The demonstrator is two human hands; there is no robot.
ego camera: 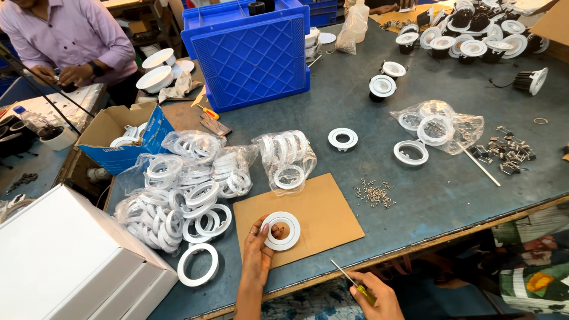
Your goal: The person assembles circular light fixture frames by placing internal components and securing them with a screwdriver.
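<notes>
Two bare hands work at the near edge of the grey tabletop [450, 195]. The left hand [259, 252] rests on a brown cardboard sheet [323, 213] and its fingers [274, 227] curl around the left side of a white plastic ring [282, 231], which lies flat on the cardboard; the thumb presses on the ring's inner rim. The right hand [370, 296] hangs just off the tabletop's edge, closed around a yellow-handled screwdriver [354, 284] whose thin metal shaft points up and left toward the cardboard.

Just left of the cardboard lies a heap of clear plastic bags filled with white rings [189, 189], with one loose ring [198, 265] lying near the left wrist. A small scatter of screws [374, 193] sits to the right of the cardboard. Farther back stand a blue plastic crate [252, 56] and an open cardboard box [127, 136]. Another person in a lilac shirt [68, 35] works at the far left corner.
</notes>
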